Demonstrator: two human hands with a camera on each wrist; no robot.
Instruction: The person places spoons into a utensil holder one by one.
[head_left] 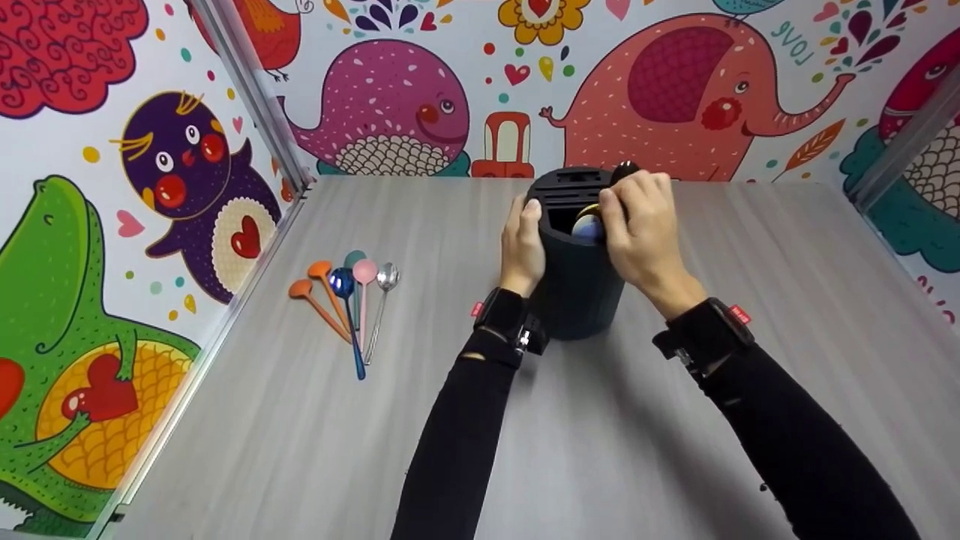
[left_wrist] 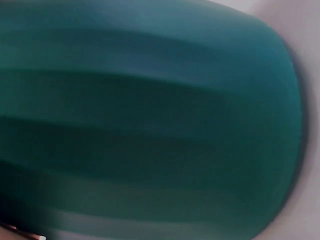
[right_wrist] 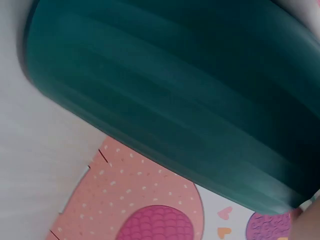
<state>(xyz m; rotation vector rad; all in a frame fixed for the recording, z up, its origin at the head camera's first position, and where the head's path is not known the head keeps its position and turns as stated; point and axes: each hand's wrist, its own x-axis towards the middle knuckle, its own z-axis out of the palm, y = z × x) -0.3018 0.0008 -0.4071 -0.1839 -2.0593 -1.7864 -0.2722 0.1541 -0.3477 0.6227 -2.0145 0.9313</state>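
A dark green ribbed utensil holder (head_left: 577, 292) with a slotted top stands on the table; its wall (left_wrist: 150, 125) fills most of the left wrist view and much of the right. My left hand (head_left: 523, 247) grips its left side near the rim. My right hand (head_left: 646, 232), fingers curled, is at the right of the rim and pinches a shiny gold-edged spoon (head_left: 589, 225) at the opening; most of that spoon is hidden. A dark rounded piece (head_left: 624, 171) shows behind the right fingers, its kind unclear.
Left on the table lie several spoons in a loose fan: orange ones (head_left: 320, 270), a blue one (head_left: 342, 283), a teal one (head_left: 355, 259), a pink one (head_left: 364, 271) and a silver one (head_left: 388, 276). Walls with cartoon prints border the table (head_left: 300, 450) at the back and sides.
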